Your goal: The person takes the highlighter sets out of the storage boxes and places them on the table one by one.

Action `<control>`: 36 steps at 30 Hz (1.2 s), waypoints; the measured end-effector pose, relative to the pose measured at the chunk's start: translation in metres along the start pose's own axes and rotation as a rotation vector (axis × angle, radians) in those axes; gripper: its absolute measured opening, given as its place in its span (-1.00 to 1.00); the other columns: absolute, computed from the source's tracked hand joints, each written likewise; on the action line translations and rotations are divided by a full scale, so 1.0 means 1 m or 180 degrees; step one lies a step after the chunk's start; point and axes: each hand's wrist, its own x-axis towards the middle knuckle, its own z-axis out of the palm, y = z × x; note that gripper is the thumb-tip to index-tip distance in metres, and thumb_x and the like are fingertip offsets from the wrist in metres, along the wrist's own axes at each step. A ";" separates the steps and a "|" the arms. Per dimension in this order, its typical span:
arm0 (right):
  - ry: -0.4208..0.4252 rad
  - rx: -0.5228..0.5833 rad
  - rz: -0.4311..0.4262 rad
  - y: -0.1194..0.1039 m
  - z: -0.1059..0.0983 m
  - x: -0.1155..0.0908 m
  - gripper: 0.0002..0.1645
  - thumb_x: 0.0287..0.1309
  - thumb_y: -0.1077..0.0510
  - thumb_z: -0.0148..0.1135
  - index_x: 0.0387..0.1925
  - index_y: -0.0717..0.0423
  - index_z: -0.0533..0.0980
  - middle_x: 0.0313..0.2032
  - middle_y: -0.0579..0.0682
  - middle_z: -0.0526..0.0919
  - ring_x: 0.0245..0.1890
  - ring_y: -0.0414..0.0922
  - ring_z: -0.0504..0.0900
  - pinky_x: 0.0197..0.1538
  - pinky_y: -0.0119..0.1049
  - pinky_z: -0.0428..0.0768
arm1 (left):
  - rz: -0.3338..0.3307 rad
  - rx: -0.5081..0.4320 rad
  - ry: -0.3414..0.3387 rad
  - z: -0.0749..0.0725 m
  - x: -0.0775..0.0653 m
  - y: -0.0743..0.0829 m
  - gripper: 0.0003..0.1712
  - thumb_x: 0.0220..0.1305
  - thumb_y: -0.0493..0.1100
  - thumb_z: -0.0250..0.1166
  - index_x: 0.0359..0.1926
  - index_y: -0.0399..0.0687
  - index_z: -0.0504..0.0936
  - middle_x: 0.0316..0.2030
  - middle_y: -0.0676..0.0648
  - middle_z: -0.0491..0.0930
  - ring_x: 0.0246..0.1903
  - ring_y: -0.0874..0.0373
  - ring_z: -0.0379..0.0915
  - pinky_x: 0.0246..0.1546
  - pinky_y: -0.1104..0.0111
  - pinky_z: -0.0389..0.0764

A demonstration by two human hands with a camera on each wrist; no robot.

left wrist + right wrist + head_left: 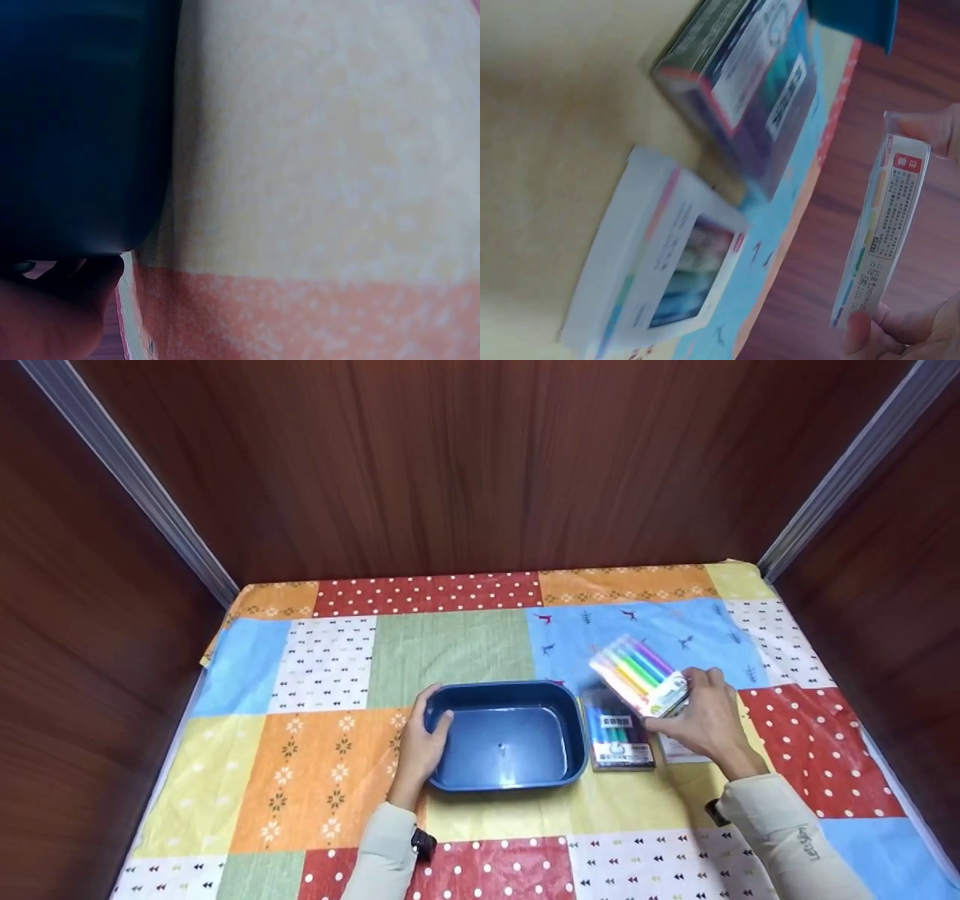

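An empty blue plastic bin (pixel 502 742) stands on the tablecloth in front of me. My left hand (pixel 424 742) grips its left end, thumb over the rim and fingers outside; in the left wrist view the bin's dark wall (pixel 82 127) fills the upper left. With my right hand (pixel 705 720) I hold a clear pack of colored markers (pixel 637 675) by its end, tilted above the table. Below it a second pack of darker markers (pixel 621 735) lies right of the bin. A white box with a picture window (pixel 667 262) lies beside that, mostly hidden under my right hand in the head view.
A patchwork-patterned cloth (pixel 315 780) covers the table. Brown wood-grain panels (pixel 480 472) rise at the back and both sides, joined by metal corner strips (pixel 135 480).
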 end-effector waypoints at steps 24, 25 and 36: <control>-0.0024 0.0107 0.1207 0.073 -0.016 -0.022 0.27 -0.14 -0.27 0.54 0.32 0.52 0.18 0.17 0.51 0.23 -0.05 0.30 0.35 0.02 0.28 0.49 | 0.0003 -0.0033 0.0019 0.000 0.000 0.005 -0.44 0.40 -0.21 0.23 0.39 0.04 0.43 0.41 -0.15 0.43 0.46 -0.17 0.26 0.50 -0.07 0.24; -0.0037 0.0104 0.1255 0.077 -0.016 -0.023 0.28 -0.13 -0.28 0.53 0.32 0.53 0.17 0.17 0.51 0.22 -0.05 0.31 0.34 0.02 0.27 0.48 | 0.0020 -0.0007 0.0004 0.000 0.001 0.005 -0.43 0.40 -0.21 0.23 0.40 0.04 0.42 0.41 -0.16 0.42 0.46 -0.17 0.26 0.50 -0.07 0.24; -0.0213 0.0071 0.1665 0.100 -0.014 -0.043 0.34 -0.10 -0.43 0.45 0.22 0.63 0.19 0.20 0.48 0.14 -0.11 0.28 0.31 0.05 0.23 0.48 | -0.0139 0.0081 -0.0009 -0.001 0.000 0.004 -0.39 0.37 -0.28 0.17 0.42 0.09 0.39 0.44 -0.12 0.40 0.48 -0.13 0.24 0.51 -0.06 0.24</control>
